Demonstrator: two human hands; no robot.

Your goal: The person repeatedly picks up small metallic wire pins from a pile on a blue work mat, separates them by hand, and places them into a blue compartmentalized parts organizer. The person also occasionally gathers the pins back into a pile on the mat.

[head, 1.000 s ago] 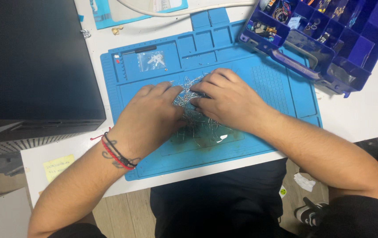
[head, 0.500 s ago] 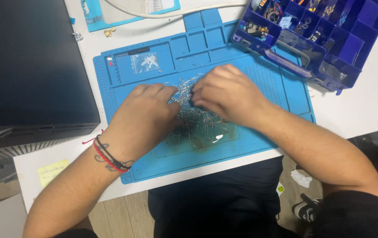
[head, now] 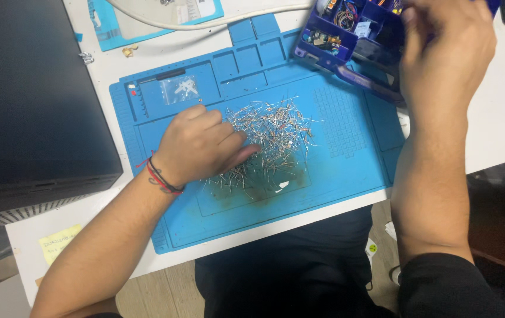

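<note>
The left hand (head: pixel 202 144) lies palm down on the blue work mat (head: pixel 347 171), fingers loosely curled and resting on the left edge of a heap of small wire-legged components (head: pixel 267 141); whether any piece is pinched beneath the fingers cannot be told. A red and black cord bracelet (head: pixel 158 176) circles the wrist. The heap spreads across the middle of the mat, just right of the hand, above a brown stain on the mat surface. The right hand (head: pixel 444 50) is raised well apart from the heap — over the purple compartment box (head: pixel 352 29) at the mat's upper right corner — with fingers bent downward; its grasp cannot be told, since the view shows only its back. A small clear bag (head: pixel 180 88) lies in a recess of the mat above the left hand. The mat rests on a white bench (head: pixel 500 118), with a dark case (head: pixel 28 100) at its left edge and a yellow sticky note (head: pixel 58 241) near the bench's front corner.
</note>
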